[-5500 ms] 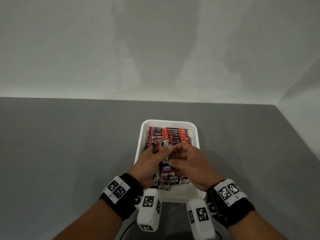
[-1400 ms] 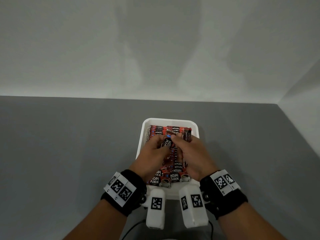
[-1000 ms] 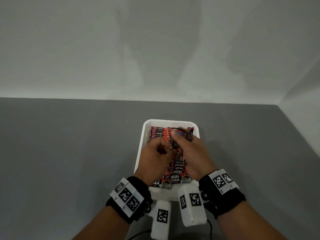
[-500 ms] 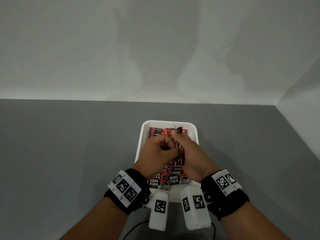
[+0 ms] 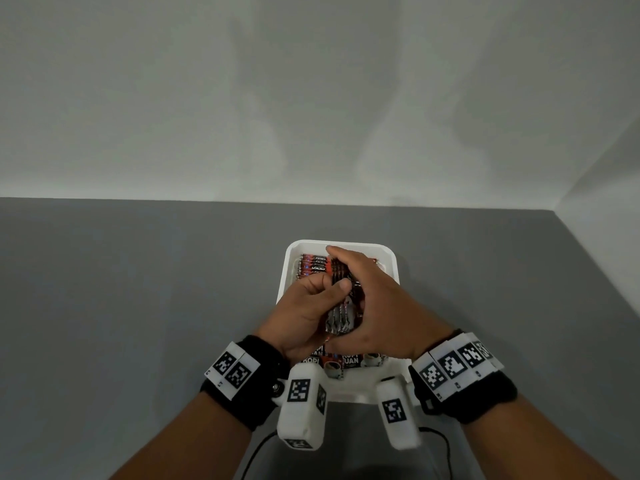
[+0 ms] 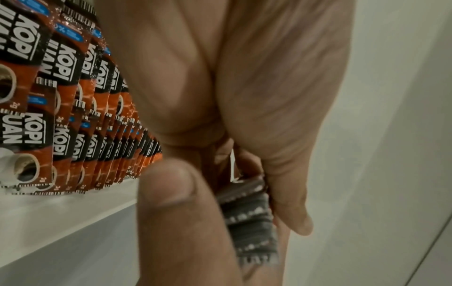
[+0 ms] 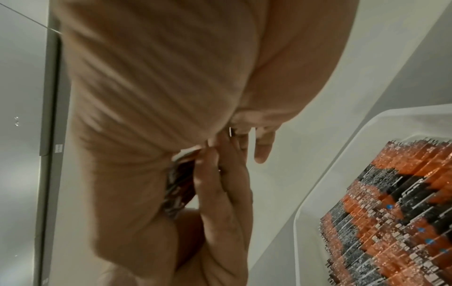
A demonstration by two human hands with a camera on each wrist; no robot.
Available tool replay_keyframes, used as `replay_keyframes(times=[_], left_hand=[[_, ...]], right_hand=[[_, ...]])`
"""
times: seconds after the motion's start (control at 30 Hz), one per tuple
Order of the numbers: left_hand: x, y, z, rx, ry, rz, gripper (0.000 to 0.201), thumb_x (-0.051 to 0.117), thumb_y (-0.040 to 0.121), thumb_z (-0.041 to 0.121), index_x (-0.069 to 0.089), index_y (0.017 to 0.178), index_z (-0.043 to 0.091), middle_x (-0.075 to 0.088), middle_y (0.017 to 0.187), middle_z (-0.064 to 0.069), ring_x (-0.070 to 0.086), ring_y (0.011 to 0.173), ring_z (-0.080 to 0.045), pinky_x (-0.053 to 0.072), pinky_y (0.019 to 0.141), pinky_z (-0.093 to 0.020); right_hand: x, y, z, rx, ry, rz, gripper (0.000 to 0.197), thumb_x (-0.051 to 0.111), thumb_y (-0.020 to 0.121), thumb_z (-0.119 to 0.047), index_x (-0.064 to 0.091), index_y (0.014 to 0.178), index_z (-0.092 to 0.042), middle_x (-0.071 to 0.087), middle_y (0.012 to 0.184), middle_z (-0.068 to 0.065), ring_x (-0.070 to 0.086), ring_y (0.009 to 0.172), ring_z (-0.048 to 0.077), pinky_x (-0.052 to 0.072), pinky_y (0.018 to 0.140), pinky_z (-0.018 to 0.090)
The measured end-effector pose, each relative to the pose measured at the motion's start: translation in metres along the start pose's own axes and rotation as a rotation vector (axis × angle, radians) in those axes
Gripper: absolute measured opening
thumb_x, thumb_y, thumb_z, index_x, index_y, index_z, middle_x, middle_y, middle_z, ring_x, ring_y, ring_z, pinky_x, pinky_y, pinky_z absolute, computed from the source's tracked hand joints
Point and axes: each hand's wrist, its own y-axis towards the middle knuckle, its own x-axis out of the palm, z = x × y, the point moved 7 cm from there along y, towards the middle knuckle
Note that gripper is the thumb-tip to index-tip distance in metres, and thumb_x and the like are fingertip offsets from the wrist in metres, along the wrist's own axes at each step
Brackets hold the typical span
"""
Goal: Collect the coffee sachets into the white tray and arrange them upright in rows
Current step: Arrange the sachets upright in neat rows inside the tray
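A white tray (image 5: 282,289) sits on the grey table and holds rows of red-and-black coffee sachets (image 5: 313,268) standing on edge. Above its middle, both hands hold one bundle of sachets (image 5: 343,313) between them. My left hand (image 5: 329,289) grips it from the left, thumb on top. My right hand (image 5: 374,292) wraps it from the right, forefinger stretched over the far end. The left wrist view shows the bundle (image 6: 249,212) behind the thumb, with the upright rows (image 6: 73,116) at left. The right wrist view shows the bundle (image 7: 178,183) against the palm and the tray (image 7: 318,183).
The grey table (image 5: 138,306) runs out on both sides of the tray. A pale wall (image 5: 311,98) stands behind it and another at the right. A black cable (image 5: 256,455) hangs by the table's near edge between my forearms.
Both hands have stayed over the tray. The bundle between them has turned so its near end shows, and my right forefinger now lies over its far end.
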Motion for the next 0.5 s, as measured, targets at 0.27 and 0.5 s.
replay_keyframes(times=[0.27,0.5], left_hand=[[-0.002,0.001,0.016,0.163,-0.021,0.13,0.031,0.07,0.085,0.006,0.062,0.11,-0.011,0.071,0.096,-0.025,0.072,0.081,-0.031,0.061,0.075,-0.039],[-0.002,0.0,0.018,0.273,0.059,0.22,0.029,0.069,0.087,0.008,0.068,0.115,-0.002,0.073,0.11,-0.023,0.072,0.099,-0.033,0.059,0.083,-0.041]], right_hand=[[0.005,-0.006,0.027,0.273,0.609,0.156,0.084,0.081,0.078,-0.045,0.039,0.15,-0.037,0.056,0.14,-0.008,0.062,0.123,0.011,0.055,0.097,0.039],[0.017,-0.009,0.036,0.441,1.057,0.313,0.023,0.068,0.09,0.003,0.06,0.111,0.0,0.071,0.091,0.013,0.071,0.082,0.021,0.058,0.067,0.034]])
